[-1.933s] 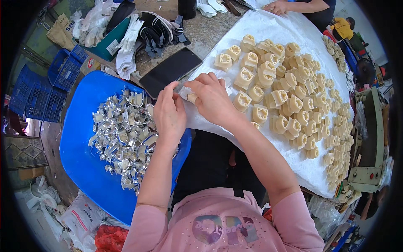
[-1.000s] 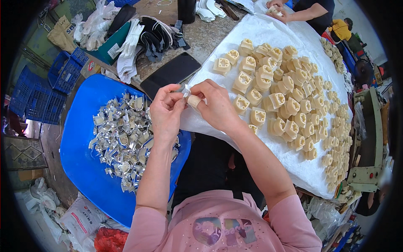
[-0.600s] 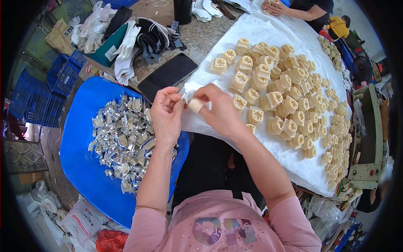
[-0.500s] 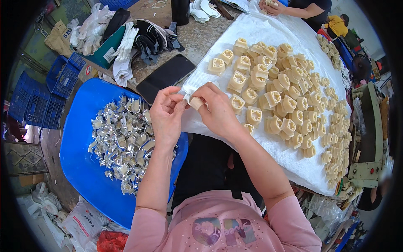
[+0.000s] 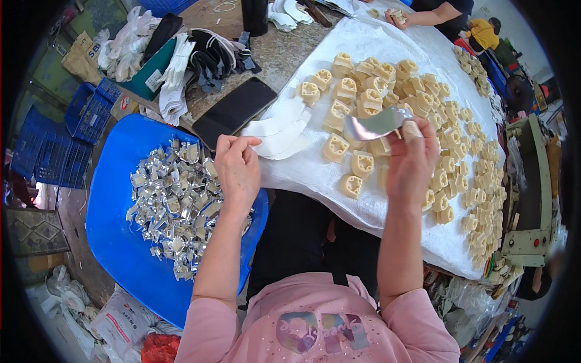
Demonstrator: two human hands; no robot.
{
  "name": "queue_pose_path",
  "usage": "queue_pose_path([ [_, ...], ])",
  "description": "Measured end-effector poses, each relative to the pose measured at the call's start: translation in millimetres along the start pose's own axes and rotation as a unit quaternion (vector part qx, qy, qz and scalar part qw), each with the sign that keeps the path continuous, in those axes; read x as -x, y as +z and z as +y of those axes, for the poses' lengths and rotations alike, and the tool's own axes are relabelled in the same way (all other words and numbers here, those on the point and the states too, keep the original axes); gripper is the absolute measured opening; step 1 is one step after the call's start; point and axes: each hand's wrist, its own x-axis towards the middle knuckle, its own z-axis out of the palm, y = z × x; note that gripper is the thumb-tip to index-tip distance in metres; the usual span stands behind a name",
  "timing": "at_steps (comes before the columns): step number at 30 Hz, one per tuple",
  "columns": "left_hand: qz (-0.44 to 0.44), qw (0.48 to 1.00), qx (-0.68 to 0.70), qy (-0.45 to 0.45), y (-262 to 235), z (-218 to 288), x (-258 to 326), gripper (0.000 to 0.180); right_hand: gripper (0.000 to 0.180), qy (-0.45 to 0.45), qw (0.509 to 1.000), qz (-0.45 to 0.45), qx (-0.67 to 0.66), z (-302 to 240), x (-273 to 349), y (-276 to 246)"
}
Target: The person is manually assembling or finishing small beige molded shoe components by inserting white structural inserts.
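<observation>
My right hand (image 5: 410,162) is raised over the white sheet (image 5: 315,172) and pinches a shiny silver foil wrapper (image 5: 374,123) between thumb and fingers. My left hand (image 5: 238,166) hovers at the near edge of the blue tray (image 5: 115,242), fingers bunched together with nothing visible in them. Several crumpled silver wrappers (image 5: 175,202) lie heaped in that tray. Several cream-coloured moulded blocks (image 5: 363,97) are spread over the sheet, the nearest ones just below the foil.
A black phone (image 5: 233,111) lies beside white strips (image 5: 281,127) on the stone tabletop. Dark and white gloves (image 5: 206,57) are piled behind it. Blue crates (image 5: 51,145) stand to the left. Another person's hand (image 5: 396,17) works at the sheet's far end.
Both hands were together on a small wrapped piece at the sheet's edge. Now they have parted: my right hand has swung right and up with the foil, and my left hand stayed near the tray.
</observation>
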Motion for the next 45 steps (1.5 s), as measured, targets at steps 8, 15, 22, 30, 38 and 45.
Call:
queue_pose_path([
  [8,-0.036,0.972,-0.148,0.178,-3.1,-11.7,-3.0,0.025,0.008,-0.053,0.991,-0.06,0.108,-34.9,27.6,-39.4],
  [15,-0.167,0.955,0.009,0.247,-8.8,56.9,50.0,0.04,0.014,-0.084,0.96,-0.198,0.18,-21.8,55.5,-33.6],
  [22,-0.222,0.961,0.081,0.144,10.9,58.1,79.7,0.033,0.022,-0.208,0.881,-0.268,0.329,-18.7,63.8,-36.7],
  [30,-0.229,0.819,0.463,-0.249,7.9,43.4,81.8,0.036,0.029,-0.24,0.773,-0.205,0.55,36.8,85.0,-71.1],
  [38,-0.226,0.768,0.526,-0.289,8.4,44.5,81.6,0.038,0.026,-0.228,0.815,-0.214,0.487,35.0,85.5,-78.0],
  [45,-0.24,0.757,0.538,-0.282,8.5,38.5,83.4,0.042,0.018,-0.147,0.739,-0.324,0.572,-21.3,74.3,-74.5],
])
